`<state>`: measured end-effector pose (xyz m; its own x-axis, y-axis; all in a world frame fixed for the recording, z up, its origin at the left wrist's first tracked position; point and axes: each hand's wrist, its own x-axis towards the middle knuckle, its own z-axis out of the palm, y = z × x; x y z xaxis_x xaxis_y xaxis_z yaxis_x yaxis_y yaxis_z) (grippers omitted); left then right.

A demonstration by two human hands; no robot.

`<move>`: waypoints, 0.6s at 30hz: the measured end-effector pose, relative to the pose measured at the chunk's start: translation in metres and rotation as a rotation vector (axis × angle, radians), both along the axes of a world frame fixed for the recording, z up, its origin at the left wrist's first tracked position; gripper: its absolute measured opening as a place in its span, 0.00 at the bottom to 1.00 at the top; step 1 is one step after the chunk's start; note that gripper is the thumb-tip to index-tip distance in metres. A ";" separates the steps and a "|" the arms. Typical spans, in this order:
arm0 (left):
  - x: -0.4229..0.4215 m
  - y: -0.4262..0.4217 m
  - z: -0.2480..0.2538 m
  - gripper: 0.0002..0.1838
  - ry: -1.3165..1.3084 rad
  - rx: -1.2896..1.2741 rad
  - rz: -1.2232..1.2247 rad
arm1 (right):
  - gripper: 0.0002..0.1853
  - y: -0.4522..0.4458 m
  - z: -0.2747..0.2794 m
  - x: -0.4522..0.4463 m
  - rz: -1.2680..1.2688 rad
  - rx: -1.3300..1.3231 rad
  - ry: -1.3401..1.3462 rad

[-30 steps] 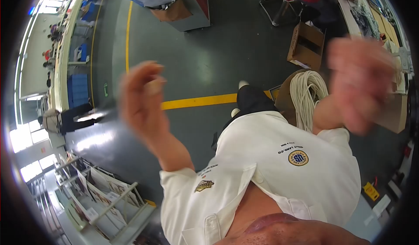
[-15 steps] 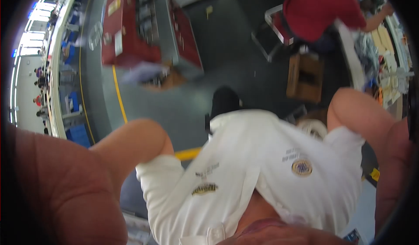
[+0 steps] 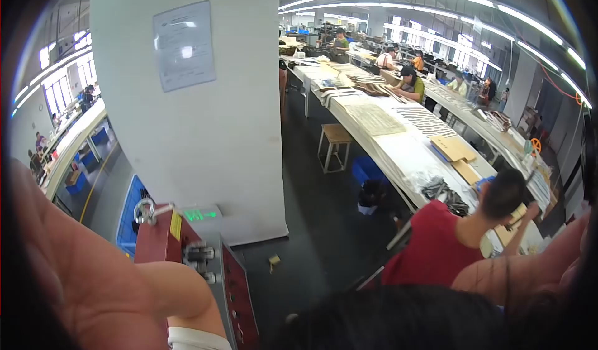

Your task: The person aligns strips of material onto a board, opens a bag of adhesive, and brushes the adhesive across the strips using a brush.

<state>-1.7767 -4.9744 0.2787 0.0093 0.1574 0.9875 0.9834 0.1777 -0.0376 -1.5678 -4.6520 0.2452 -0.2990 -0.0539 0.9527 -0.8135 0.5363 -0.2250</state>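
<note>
My left hand [image 3: 81,269] is very close to the lens at the left edge, its palm side large and its fingers cut off or lost in the dark rim. Behind it my bent forearm runs down to a white sleeve [image 3: 196,339]. My right hand [image 3: 554,266] is likewise at the right edge, close to the lens, with its fingers hidden. No held thing shows in either hand. Dark hair [image 3: 386,319] fills the bottom middle.
A red machine [image 3: 156,244] stands lower left beside a white pillar [image 3: 237,132] bearing a posted sheet [image 3: 184,46]. At right, a person in a red shirt [image 3: 423,244] works at a long table [image 3: 386,153]. A wooden stool [image 3: 336,135] and blue bin [image 3: 367,170] stand near it.
The view has swung up from my white shirt and the floor to the pillar and the long tables. Both hands stay near the lens at the sides.
</note>
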 end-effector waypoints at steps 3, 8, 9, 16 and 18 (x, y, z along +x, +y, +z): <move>-0.069 0.052 -0.005 0.12 -0.019 -0.016 -0.017 | 0.11 0.052 -0.001 -0.062 -0.062 0.006 -0.002; -0.174 0.142 -0.010 0.12 -0.040 -0.048 -0.088 | 0.11 0.142 0.002 -0.152 -0.181 0.002 0.004; -0.193 0.164 -0.011 0.12 -0.049 -0.044 -0.100 | 0.11 0.162 0.003 -0.170 -0.190 0.003 -0.004; -0.322 0.333 0.005 0.11 -0.021 0.007 -0.163 | 0.12 0.291 0.022 -0.274 -0.256 0.009 0.027; -0.358 0.377 0.012 0.11 -0.012 0.027 -0.185 | 0.12 0.327 0.026 -0.300 -0.290 0.022 0.014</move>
